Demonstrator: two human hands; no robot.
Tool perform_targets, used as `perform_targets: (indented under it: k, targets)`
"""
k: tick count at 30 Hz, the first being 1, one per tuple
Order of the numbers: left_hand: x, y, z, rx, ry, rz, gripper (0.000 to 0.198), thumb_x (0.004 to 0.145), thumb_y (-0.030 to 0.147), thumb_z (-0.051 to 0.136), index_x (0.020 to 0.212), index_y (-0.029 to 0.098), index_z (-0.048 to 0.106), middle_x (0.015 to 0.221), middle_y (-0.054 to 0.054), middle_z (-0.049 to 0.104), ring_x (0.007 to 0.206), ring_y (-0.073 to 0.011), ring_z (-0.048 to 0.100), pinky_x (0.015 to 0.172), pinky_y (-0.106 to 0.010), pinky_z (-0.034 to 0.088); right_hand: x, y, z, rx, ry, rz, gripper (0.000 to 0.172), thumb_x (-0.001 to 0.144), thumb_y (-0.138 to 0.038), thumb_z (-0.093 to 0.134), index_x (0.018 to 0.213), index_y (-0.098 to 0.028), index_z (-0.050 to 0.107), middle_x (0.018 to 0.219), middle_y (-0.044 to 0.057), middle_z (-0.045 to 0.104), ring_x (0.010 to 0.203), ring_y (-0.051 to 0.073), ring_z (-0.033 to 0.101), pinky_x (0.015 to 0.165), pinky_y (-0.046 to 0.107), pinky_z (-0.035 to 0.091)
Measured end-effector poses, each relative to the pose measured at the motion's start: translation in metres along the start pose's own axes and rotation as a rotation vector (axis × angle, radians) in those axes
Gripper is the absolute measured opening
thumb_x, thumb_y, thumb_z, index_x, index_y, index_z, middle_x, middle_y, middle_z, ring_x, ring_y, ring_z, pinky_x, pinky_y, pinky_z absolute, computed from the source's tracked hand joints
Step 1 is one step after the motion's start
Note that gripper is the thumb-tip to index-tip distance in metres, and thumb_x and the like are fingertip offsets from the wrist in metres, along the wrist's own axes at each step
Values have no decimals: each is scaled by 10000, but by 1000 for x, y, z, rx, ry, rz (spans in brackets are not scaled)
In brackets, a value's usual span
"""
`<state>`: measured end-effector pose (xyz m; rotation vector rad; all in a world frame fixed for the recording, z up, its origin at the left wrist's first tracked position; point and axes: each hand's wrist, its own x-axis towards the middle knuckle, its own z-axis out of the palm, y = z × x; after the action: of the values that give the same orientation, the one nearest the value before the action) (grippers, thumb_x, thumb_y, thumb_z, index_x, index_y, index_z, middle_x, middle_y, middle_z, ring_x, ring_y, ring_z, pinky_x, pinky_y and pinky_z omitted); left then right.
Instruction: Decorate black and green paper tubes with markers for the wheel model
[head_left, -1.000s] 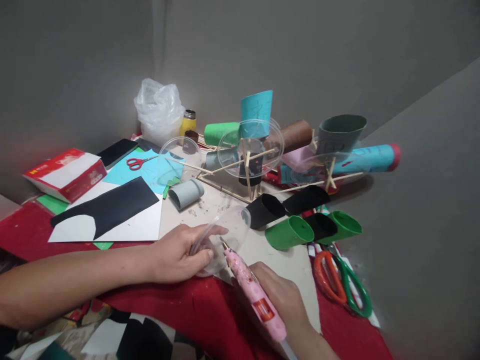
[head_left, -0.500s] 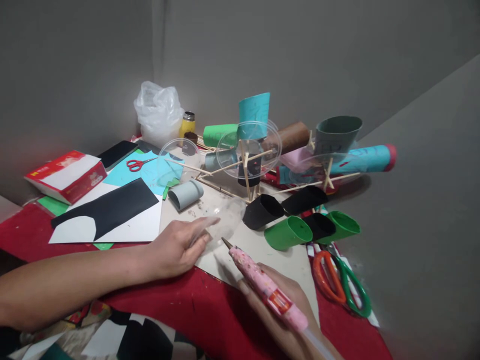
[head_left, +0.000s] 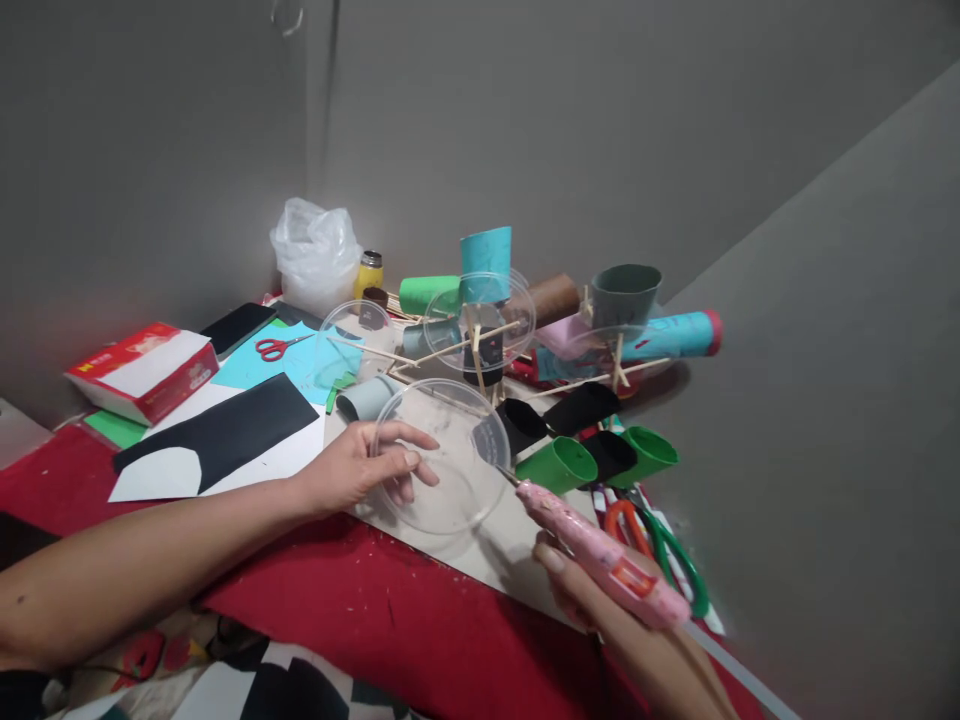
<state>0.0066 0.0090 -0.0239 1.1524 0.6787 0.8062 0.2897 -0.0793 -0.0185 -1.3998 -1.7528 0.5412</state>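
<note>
My left hand (head_left: 375, 465) grips the left edge of a round clear plastic lid (head_left: 466, 488), its fingers reaching in over the disc. The lid is tilted up toward me above the grey board (head_left: 510, 565). My right hand (head_left: 607, 600) is wrapped around a pink hot glue gun (head_left: 577, 535), with a translucent glue stick (head_left: 739, 665) coming out of its back end. The gun's metal nozzle points left, at the lid's right rim; whether they touch I cannot tell. Behind the lid stands a structure of wooden sticks (head_left: 474, 345), bearing more clear lids and paper tubes.
Green tubes (head_left: 559, 465) and black tubes (head_left: 592, 408) lie right of the lid. Scissors with orange and green handles (head_left: 667, 560) rest at the right edge. To the left are black paper (head_left: 225, 430), small red scissors (head_left: 274, 348), a red box (head_left: 146, 370) and a plastic bag (head_left: 315, 255).
The lid has turned from nearly edge-on to facing me. The glue gun has moved right, its nozzle now beside the lid's right rim. My view has shifted slightly.
</note>
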Motion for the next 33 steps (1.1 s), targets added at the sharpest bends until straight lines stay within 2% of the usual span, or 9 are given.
perform_targets:
  k: [3,5,7,9,12,16,20,27,33]
  targets:
    - [-1,3,-1,-41,-22,5,386,797,392,808,1057,126,706,898,-80,789,644,-102,650,616,-224,541,-20,5,-4,226,24,334,532,900,-500,651,1325,-180,671,692,54,709,447,156,578,354,243,417]
    - [-2,5,-1,-53,-26,3,369,777,366,826,1034,126,715,909,-81,789,674,-108,651,612,-220,541,-32,11,-2,410,64,527,566,894,-527,661,1339,-179,644,644,16,655,419,117,518,347,210,368]
    - [-2,6,-2,-51,-21,-4,346,762,348,838,1005,129,725,921,-83,790,707,-117,656,616,-220,544,-39,20,1,605,39,668,531,850,-546,718,1255,-205,671,673,-7,641,430,72,488,383,176,388]
    - [-2,7,-2,-43,-11,-2,327,739,342,853,967,139,737,928,-81,792,731,-129,663,619,-221,545,-40,29,4,770,-59,788,485,761,-573,794,1052,-195,706,695,-12,651,399,31,424,394,165,410]
    - [0,7,-5,-47,-3,16,312,703,341,877,921,155,755,929,-73,796,728,-130,661,629,-224,549,-35,40,6,796,-70,855,415,743,-539,812,889,-172,686,643,8,650,368,32,386,360,173,406]
    - [4,6,-9,-77,9,7,329,671,349,900,907,160,770,903,-71,795,699,-124,655,623,-225,541,-27,43,-4,782,-13,881,288,816,-427,758,941,-176,693,701,47,685,461,78,512,426,187,473]
    - [9,5,-14,-122,23,-10,374,611,348,928,888,152,770,874,-70,790,676,-122,649,598,-225,523,-26,44,-13,667,63,827,266,782,-395,752,907,-166,703,798,78,718,613,130,620,580,249,553]
    - [12,1,-15,-175,47,-24,405,548,329,938,857,140,756,839,-74,784,658,-126,644,578,-236,517,-24,60,-21,154,249,693,321,593,-448,815,736,-188,692,627,41,687,619,214,636,556,288,455]
    - [5,5,-13,-224,11,17,399,524,318,940,826,133,755,824,-85,787,634,-133,653,577,-254,532,-20,38,-17,-110,329,514,293,593,-517,805,636,-243,711,524,29,622,580,231,601,543,297,400]
